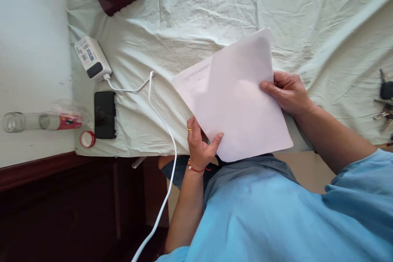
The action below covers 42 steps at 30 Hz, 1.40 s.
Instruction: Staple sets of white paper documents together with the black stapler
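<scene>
Rumpled pale bedsheet [215, 8] lies beneath the thin white paper sheets [236, 98], pinched by both the left hand [201, 143] and right hand [287, 92], best held lightly to avoid creasing.

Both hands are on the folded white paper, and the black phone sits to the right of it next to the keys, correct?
Not quite. In the head view the black phone lies to the left of the white paper, beside the charger; only the keys are on the right. The left hand and right hand do both hold the paper.
</scene>
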Each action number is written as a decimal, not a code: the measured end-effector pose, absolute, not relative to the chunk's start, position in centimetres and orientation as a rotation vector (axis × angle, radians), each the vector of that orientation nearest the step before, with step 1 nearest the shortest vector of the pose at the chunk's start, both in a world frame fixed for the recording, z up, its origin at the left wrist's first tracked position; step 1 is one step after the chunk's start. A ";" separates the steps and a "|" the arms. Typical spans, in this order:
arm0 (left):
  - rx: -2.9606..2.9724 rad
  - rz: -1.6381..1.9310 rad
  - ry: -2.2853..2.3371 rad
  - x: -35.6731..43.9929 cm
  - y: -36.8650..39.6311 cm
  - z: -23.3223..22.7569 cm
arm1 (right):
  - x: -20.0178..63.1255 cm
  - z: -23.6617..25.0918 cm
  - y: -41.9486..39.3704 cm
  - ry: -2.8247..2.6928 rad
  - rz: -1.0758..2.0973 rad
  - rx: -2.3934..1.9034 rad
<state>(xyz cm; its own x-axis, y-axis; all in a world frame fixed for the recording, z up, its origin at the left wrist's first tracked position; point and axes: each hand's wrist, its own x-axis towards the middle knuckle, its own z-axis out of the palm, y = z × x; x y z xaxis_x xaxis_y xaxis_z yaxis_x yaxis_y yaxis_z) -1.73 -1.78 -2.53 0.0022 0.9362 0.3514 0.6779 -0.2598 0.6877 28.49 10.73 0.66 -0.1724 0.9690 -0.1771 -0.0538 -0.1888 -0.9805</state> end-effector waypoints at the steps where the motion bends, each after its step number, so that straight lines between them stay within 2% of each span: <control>1: 1.946 1.112 1.677 -1.8 -1.8 -2.5 | 28.5 0.7 10.7 -1.182 1.502 -1.202; 11: 2.137 1.219 1.363 -1.3 -1.6 -3.2 | 28.7 0.1 10.7 -1.179 1.474 -1.170; 18: 2.140 1.018 1.425 -2.1 -2.1 -3.3 | 28.9 -0.2 10.8 -1.181 1.467 -1.197; 24: 1.932 1.219 1.442 -2.3 -2.4 -3.8 | 28.8 0.2 10.7 -1.166 1.476 -1.227; 30: 1.721 1.230 1.613 -2.0 -2.3 -4.7 | 28.7 0.6 10.6 -1.156 1.488 -1.240; 42: 2.056 1.206 1.482 -2.4 -2.2 -4.3 | 28.4 0.9 10.7 -1.150 1.491 -1.241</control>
